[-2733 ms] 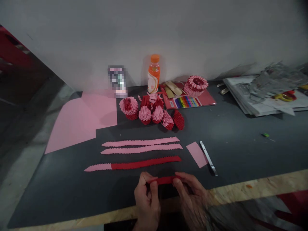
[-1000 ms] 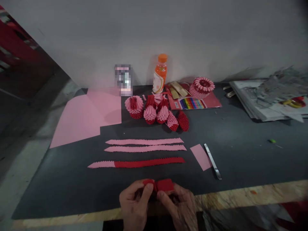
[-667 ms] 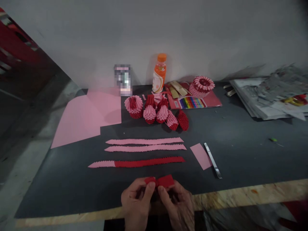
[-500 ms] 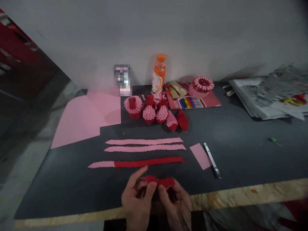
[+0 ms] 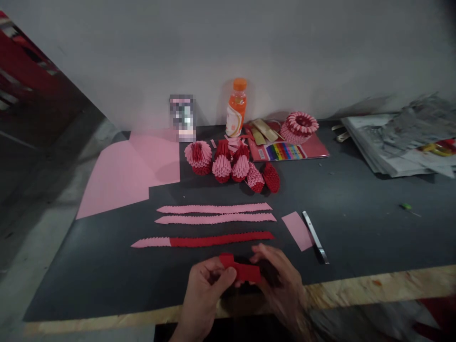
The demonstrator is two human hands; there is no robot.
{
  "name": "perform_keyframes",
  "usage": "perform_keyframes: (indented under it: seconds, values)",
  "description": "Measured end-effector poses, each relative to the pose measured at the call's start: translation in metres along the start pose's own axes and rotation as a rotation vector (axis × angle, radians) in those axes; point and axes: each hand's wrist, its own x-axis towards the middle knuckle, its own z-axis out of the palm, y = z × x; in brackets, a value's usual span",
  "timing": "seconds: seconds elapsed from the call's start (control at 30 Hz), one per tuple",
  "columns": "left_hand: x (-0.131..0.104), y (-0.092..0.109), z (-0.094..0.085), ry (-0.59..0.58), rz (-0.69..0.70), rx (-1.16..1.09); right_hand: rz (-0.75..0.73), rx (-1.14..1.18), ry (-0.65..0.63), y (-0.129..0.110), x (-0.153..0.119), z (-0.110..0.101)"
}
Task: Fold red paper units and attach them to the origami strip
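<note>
My left hand [image 5: 208, 287] is closed on a folded piece of red paper [image 5: 247, 272], its thumb pressed on the front. The paper has a short part sticking up at its left end. Beside the paper's right end, my right hand [image 5: 281, 280] has its fingers apart, slightly blurred; whether its thumb touches the paper I cannot tell. Just beyond both hands lies a long strip of interlocked paper [image 5: 213, 240], pink at the left and red for the rest. Two pink strips, a farther one [image 5: 213, 208] and a nearer one [image 5: 215, 219], lie parallel behind it.
Pink and red folded-paper pieces [image 5: 221, 166] stand farther back, before an orange drink bottle [image 5: 235, 111]. Pink sheets [image 5: 114, 180] cover the left. A metal cutter knife [image 5: 316, 238] touches a small pink paper [image 5: 297, 232]. Stacked papers [image 5: 377, 147] lie right. The table's front edge [image 5: 356, 283] is close.
My right hand has come off the red paper's front and moved right, its fingers spreading. The red paper stays in my left hand, now more exposed. The strips have not moved.
</note>
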Motion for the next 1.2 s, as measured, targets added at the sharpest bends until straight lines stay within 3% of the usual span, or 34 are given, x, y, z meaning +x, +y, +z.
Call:
perform_keyframes:
  seconds: [0.13,0.23,0.37,0.53,0.7,1.0,1.2]
  values:
    - [0.002,-0.003,0.003,-0.034,-0.030,0.010,-0.164,0.003,-0.253,-0.001,0.013,-0.010]
    - [0.003,-0.005,0.003,-0.063,-0.057,0.025,-0.189,-0.022,-0.297,-0.008,0.021,-0.011]
    - [0.003,-0.009,0.002,-0.039,-0.043,0.083,-0.155,-0.018,-0.269,-0.016,0.026,-0.008]
    - [0.003,-0.016,-0.001,-0.029,0.032,0.122,0.108,0.067,-0.187,-0.024,0.026,-0.001]
    - [0.005,-0.014,-0.002,-0.055,0.032,0.125,0.210,-0.017,-0.083,-0.030,0.021,0.006]
    - [0.001,0.009,0.005,0.016,0.113,0.304,0.264,-0.090,0.105,-0.036,0.009,0.017]
    - [0.000,0.000,0.009,0.097,0.330,0.548,0.245,-0.041,0.205,-0.040,0.007,0.023]
